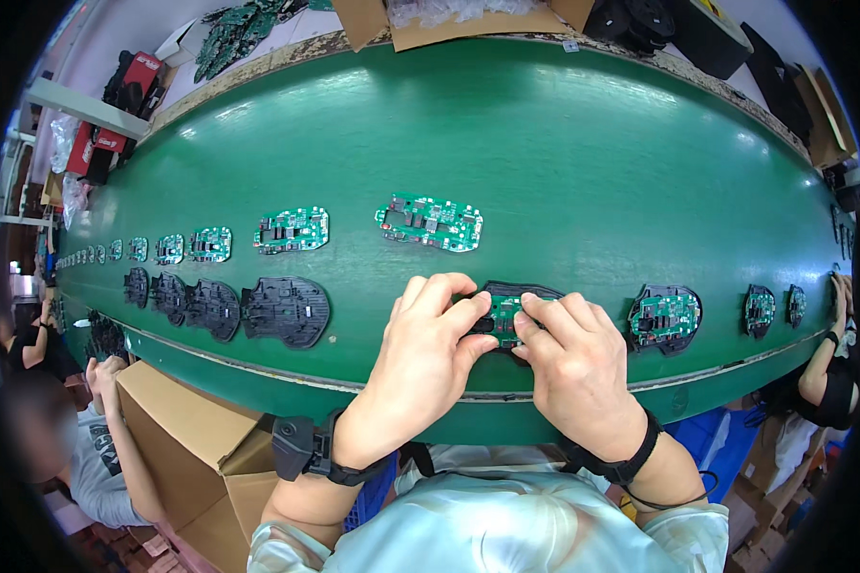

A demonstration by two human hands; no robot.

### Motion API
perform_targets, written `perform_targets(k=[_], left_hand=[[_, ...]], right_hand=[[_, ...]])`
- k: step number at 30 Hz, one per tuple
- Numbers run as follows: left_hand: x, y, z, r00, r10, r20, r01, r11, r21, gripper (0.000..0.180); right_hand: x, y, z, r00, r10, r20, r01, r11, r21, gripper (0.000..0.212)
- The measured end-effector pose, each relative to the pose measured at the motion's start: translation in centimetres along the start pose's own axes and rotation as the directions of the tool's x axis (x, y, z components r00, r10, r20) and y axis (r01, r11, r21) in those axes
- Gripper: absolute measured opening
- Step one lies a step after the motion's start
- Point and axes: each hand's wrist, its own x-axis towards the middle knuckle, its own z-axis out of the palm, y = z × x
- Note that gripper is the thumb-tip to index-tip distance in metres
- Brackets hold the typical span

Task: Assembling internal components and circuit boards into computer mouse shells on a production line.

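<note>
In front of me a green circuit board (503,323) lies in a black plastic shell (521,288), near the front edge of the green work surface. My left hand (428,334) grips the board's left end, fingers bent and thumb at its near edge. From the other side my right hand (575,355) is closed on the board's right end, fingertips pressed onto it. The hands cover both ends of the board and much of the shell. Just beyond them lies a loose circuit board (430,222). Left of my left hand is a bare black shell (286,312).
More circuit boards (292,230) run in a row to the left, above several black shells (212,308). To the right sit shells with boards in them (665,318). A cardboard box (186,420) stands at lower left. Other people work at both ends.
</note>
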Motion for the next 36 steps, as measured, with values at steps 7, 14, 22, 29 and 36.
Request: perform_targets(k=[7,14,22,29,36], left_hand=[[0.2,1.3,-0.6,0.999,-0.009,0.047,0.0,0.983,0.186,0.034],[0.1,1.2,-1.0,0.998,0.024,0.059,-0.036,0.976,0.215,0.035],[-0.4,0.4,-0.4,0.997,-0.039,0.072,0.044,0.997,-0.069,0.038],[-0.8,0.4,0.4,1.0,-0.013,-0.01,0.013,0.999,-0.053,0.04],[0.0,0.1,0.1,0.998,0.001,0.058,0.001,0.999,-0.041,0.038]], right_hand=[[-0.9,-0.5,-0.4,1.0,0.013,-0.016,-0.013,1.0,-0.004,0.039],[-0.9,-0.6,-0.1,0.999,0.014,-0.043,-0.013,1.0,0.012,0.038],[0.0,-0.6,-0.2,0.999,-0.016,-0.047,0.015,1.0,-0.02,0.033],[0.4,0.0,-0.3,0.997,-0.062,-0.037,0.061,0.998,-0.017,0.028],[-0.7,-0.3,0.2,0.997,0.02,-0.078,-0.021,1.0,-0.017,0.029]])
